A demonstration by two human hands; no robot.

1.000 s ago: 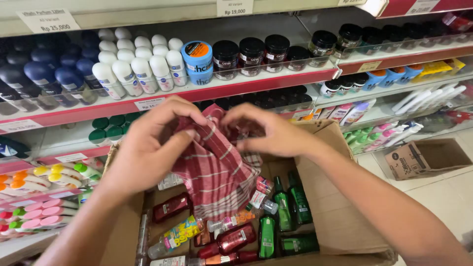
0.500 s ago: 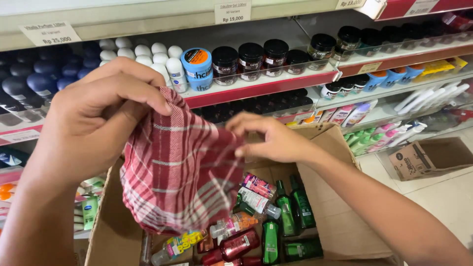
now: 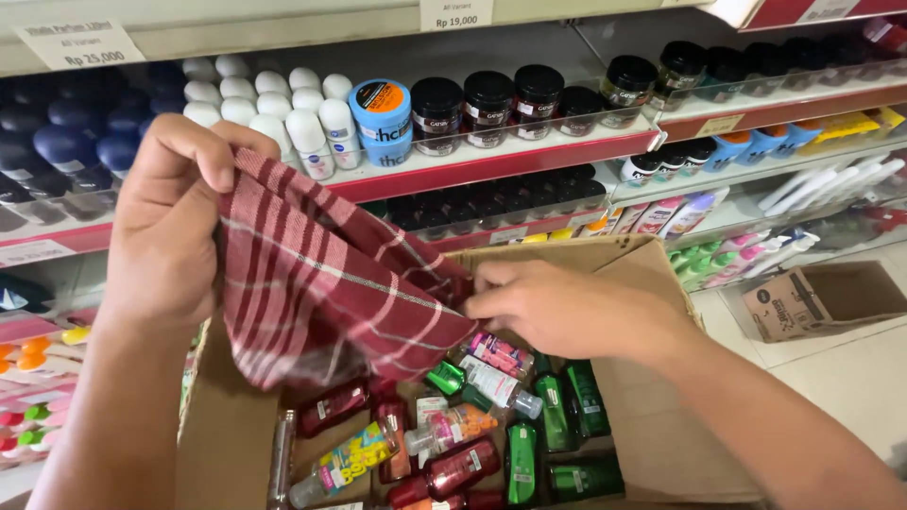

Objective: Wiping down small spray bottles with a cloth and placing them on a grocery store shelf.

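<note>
Above the open brown cardboard box (image 3: 661, 444) of small bottles, the left hand (image 3: 170, 227) pinched the upper corner of a red-and-white checked cloth (image 3: 321, 283) in a clenched grip, while the right hand (image 3: 567, 307), also over the box, grasped the cloth's lower edge.

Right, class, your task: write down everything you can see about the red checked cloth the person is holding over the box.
The cloth is soft woven fabric, dark red with white and pale stripes crossing in a check. It is spread out but creased, and slopes down from upper left to lower right. The left hand pinches its top edge, raised in front of the shelves; the right hand grips its lower right end. Its bottom edge hangs loose above the bottles in the open cardboard box.
</note>
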